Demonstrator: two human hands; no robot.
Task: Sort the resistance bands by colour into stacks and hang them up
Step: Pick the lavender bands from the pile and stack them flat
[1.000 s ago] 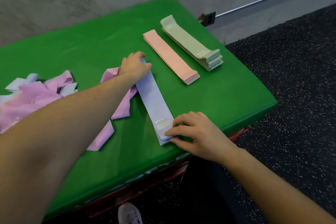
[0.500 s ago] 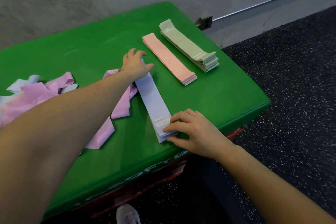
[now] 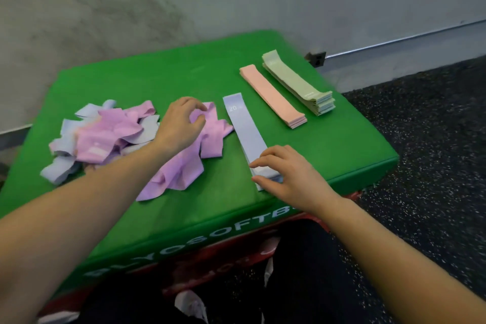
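On the green box top (image 3: 163,79) three neat stacks lie side by side: pale blue bands (image 3: 244,126), peach bands (image 3: 271,92) and light green bands (image 3: 297,80). A loose heap of pink and pale blue bands (image 3: 105,134) sprawls at the left. My left hand (image 3: 181,123) hovers over the pink bands just left of the blue stack, fingers curled around nothing that I can see. Straight fingers of my right hand (image 3: 286,173) rest on the near end of the blue stack.
The green box sits on a red one (image 3: 231,252) against a grey wall (image 3: 157,8). Dark speckled rubber floor (image 3: 434,139) spreads to the right. A small bracket (image 3: 317,58) sticks out of the wall behind the green stack.
My left hand has left the far end of the blue stack and moved left over the pink bands. My right hand stays at the stack's near end. The camera has tilted up.
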